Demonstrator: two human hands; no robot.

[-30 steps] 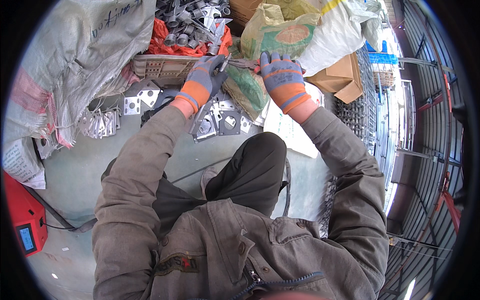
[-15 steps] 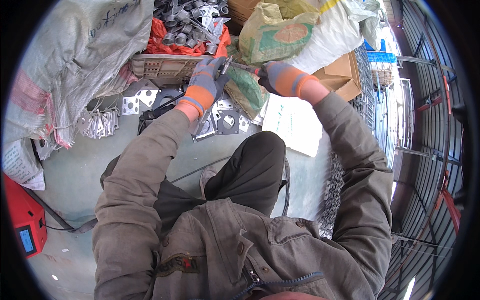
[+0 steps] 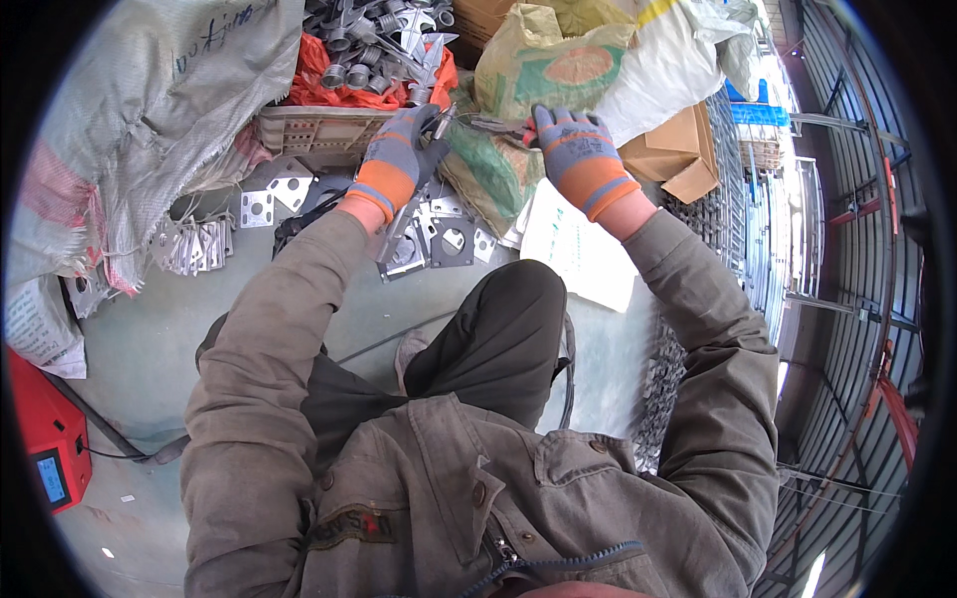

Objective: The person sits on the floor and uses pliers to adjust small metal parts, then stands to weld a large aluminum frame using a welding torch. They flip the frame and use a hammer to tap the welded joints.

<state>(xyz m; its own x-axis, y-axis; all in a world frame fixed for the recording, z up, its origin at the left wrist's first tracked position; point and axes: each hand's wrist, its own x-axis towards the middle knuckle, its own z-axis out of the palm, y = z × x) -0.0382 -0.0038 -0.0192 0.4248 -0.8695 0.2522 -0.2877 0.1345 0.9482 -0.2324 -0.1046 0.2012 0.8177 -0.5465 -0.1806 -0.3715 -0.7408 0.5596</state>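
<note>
While the left hand (image 3: pixel 391 159), gloved in grey and orange, has its fingers curled around a small metal piece (image 3: pixel 445 122), the right hand (image 3: pixel 583 159), in a matching glove, is closed on the red grip of a hand tool (image 3: pixel 493 125) that looks like pliers. The metal piece sits at the left hand's fingertips, just beyond the front right corner of a plastic crate (image 3: pixel 324 130), and the tool's dark end points left toward it — whether the 2 touch is too small to tell. Below the tool lies a green-and-cream sack (image 3: pixel 495 174), between the 2 hands. Inside the crate, grey metal fittings (image 3: pixel 384 45) are heaped on a red plastic liner (image 3: pixel 314 88). Flat metal plates (image 3: pixel 454 242) with cut holes lie on the floor (image 3: pixel 399 317) below the left hand, and a white sheet (image 3: pixel 578 254) lies below the right. An open cardboard box (image 3: pixel 683 154) stands just right of the right hand. Far to the left are a large pale woven sack (image 3: pixel 189 110) and — lower down, at the rim of the view — a red machine (image 3: pixel 40 429) with a small lit screen (image 3: pixel 50 478).
</note>
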